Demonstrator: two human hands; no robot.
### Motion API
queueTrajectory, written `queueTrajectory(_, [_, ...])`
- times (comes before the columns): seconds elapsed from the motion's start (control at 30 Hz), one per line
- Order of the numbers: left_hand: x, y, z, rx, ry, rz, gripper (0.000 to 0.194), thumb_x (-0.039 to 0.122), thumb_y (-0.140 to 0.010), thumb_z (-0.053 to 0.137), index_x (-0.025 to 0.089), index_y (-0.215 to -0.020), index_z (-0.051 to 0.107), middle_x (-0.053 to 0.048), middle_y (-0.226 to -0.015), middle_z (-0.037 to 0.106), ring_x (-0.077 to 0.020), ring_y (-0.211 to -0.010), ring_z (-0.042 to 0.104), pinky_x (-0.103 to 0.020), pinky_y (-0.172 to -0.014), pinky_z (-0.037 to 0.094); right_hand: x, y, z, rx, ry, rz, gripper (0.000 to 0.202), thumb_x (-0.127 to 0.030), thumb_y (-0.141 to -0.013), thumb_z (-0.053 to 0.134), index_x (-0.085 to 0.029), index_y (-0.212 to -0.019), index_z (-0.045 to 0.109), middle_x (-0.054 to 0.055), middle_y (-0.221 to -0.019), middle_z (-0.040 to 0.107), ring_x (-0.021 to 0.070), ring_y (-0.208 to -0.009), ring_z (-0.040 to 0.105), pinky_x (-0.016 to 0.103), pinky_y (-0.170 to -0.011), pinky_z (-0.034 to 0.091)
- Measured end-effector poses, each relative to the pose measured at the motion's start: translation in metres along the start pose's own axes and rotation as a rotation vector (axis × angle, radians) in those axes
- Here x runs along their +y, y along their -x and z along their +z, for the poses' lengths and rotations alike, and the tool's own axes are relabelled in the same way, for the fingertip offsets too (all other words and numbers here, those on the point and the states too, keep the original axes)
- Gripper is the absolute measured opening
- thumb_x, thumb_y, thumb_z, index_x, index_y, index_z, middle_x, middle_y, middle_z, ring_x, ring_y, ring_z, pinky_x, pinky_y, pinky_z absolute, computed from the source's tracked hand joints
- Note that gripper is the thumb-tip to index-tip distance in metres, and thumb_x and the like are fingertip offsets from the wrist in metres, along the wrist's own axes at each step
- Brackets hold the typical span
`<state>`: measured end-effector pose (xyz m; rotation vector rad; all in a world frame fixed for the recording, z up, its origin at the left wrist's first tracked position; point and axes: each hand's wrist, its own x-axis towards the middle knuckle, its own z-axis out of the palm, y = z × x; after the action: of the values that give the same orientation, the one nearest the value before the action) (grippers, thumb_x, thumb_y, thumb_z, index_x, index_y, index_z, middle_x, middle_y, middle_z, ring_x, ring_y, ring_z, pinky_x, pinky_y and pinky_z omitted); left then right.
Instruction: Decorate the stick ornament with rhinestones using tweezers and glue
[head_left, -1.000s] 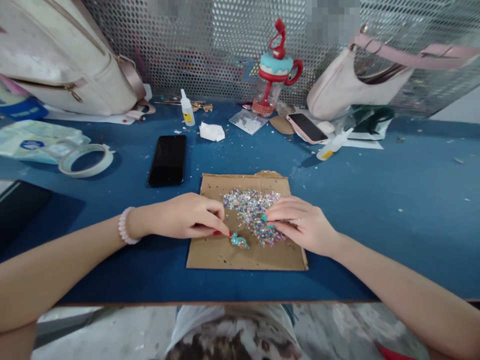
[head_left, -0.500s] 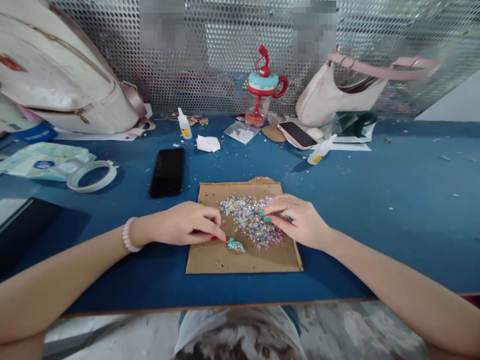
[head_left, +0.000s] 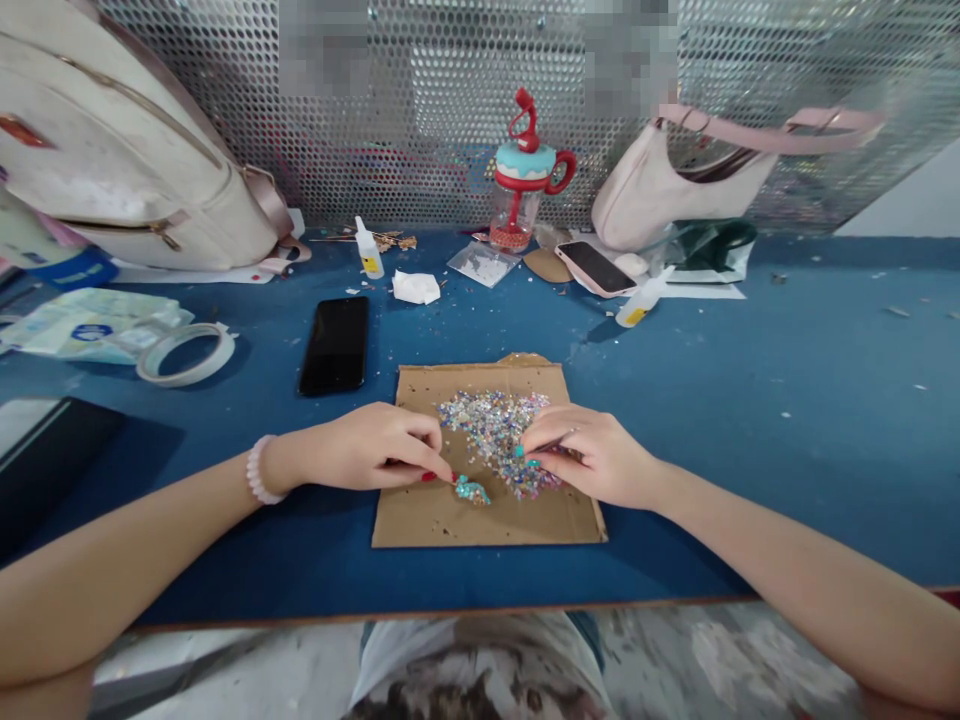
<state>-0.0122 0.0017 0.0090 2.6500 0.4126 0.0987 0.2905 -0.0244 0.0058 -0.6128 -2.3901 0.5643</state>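
Observation:
A cardboard sheet (head_left: 427, 525) lies on the blue table, with a spread of small glittering rhinestones (head_left: 487, 420) on it. My left hand (head_left: 390, 447) is closed at the sheet's left side, its fingertips pinching the end of a small turquoise-and-gold jewelled piece (head_left: 472, 490). Over the right part of the stones, my right hand (head_left: 589, 452) is closed in a pinch round thin metal tweezers (head_left: 556, 440). The tips of the tweezers are hidden by the fingers, so whether they hold a stone cannot be seen.
Left of the cardboard lies a black phone (head_left: 334, 345), with a tape roll (head_left: 186, 354) farther left. Behind are a glue bottle (head_left: 369, 250), crumpled tissue (head_left: 416, 288), a red-handled cup (head_left: 517, 195), a pink-cased phone (head_left: 596, 268) and another glue bottle (head_left: 641, 300).
My right hand has moved slightly down and toward the left over the stones, still with the tweezers. My left hand and the jewelled piece have not visibly moved.

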Motion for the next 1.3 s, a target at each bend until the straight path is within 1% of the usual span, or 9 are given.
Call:
queueTrajectory(0.1, [0.0004,-0.0005,-0.0006,0.002,-0.008,0.000,0.030,0.018,-0.094,0.050,0.034,-0.116,0.062,0.000,-0.096,0.059,-0.0091,-0.074,0.055,-0.021,-0.066,0.037,0.0001,-0.0003,-0.0001,-0.006,0.000,-0.009,0.014,-0.018,-0.094,0.053,-0.016,-0.084,0.062,0.005,-0.076,0.069,0.0163,-0.074,0.064,0.034,-0.075,0.052])
queueTrajectory(0.33, [-0.0009,-0.0006,-0.0001,0.002,0.000,-0.002,0.030,0.019,-0.094,0.049,0.033,-0.116,0.062,0.000,-0.096,0.059,-0.0088,-0.073,0.055,-0.021,-0.066,0.037,-0.0008,-0.0003,-0.0010,0.017,0.001,0.002,0.016,-0.020,-0.095,0.051,-0.017,-0.084,0.062,0.004,-0.077,0.069,0.0154,-0.075,0.065,0.035,-0.081,0.051])
queueTrajectory(0.57, [-0.0007,-0.0011,-0.0003,0.015,-0.024,0.011,0.029,0.019,-0.094,0.050,0.033,-0.116,0.063,0.000,-0.095,0.060,-0.0087,-0.071,0.055,-0.021,-0.064,0.038,0.0002,0.0008,0.0039,0.018,-0.024,-0.020,0.014,-0.017,-0.095,0.053,-0.016,-0.085,0.062,0.004,-0.079,0.070,0.0158,-0.076,0.064,0.034,-0.076,0.050])
queueTrajectory(0.83, [-0.0007,-0.0008,-0.0006,0.017,-0.027,0.016,0.029,0.020,-0.094,0.050,0.034,-0.116,0.063,0.000,-0.095,0.060,-0.0089,-0.072,0.056,-0.021,-0.064,0.039,-0.0014,0.0006,0.0011,-0.006,0.010,-0.018,0.015,-0.019,-0.095,0.052,-0.018,-0.084,0.062,0.003,-0.075,0.069,0.0154,-0.072,0.063,0.033,-0.074,0.051])
queueTrajectory(1.03, [-0.0008,-0.0007,-0.0010,0.015,-0.024,0.012,0.029,0.019,-0.094,0.050,0.034,-0.116,0.063,0.000,-0.096,0.061,-0.0089,-0.072,0.056,-0.021,-0.064,0.039,-0.0023,-0.0002,0.0016,0.053,0.024,-0.014,0.016,-0.020,-0.095,0.052,-0.017,-0.085,0.063,0.004,-0.078,0.070,0.0161,-0.075,0.065,0.034,-0.078,0.052])
queueTrajectory(1.17, [-0.0013,-0.0005,-0.0003,0.003,-0.011,0.012,0.028,0.021,-0.095,0.048,0.033,-0.117,0.062,-0.001,-0.097,0.061,-0.0098,-0.075,0.057,-0.021,-0.067,0.040,-0.0006,0.0004,0.0042,0.045,0.027,-0.019,0.017,-0.021,-0.095,0.052,-0.018,-0.084,0.064,0.005,-0.079,0.071,0.0159,-0.075,0.065,0.034,-0.077,0.052])
queueTrajectory(1.3, [-0.0012,-0.0006,0.0000,0.005,-0.013,0.011,0.029,0.021,-0.095,0.048,0.033,-0.117,0.062,-0.001,-0.097,0.060,-0.0094,-0.074,0.056,-0.021,-0.066,0.039,0.0000,0.0010,0.0059,0.041,0.031,-0.010,0.016,-0.021,-0.095,0.052,-0.018,-0.086,0.064,0.004,-0.079,0.071,0.0156,-0.076,0.066,0.033,-0.077,0.053])
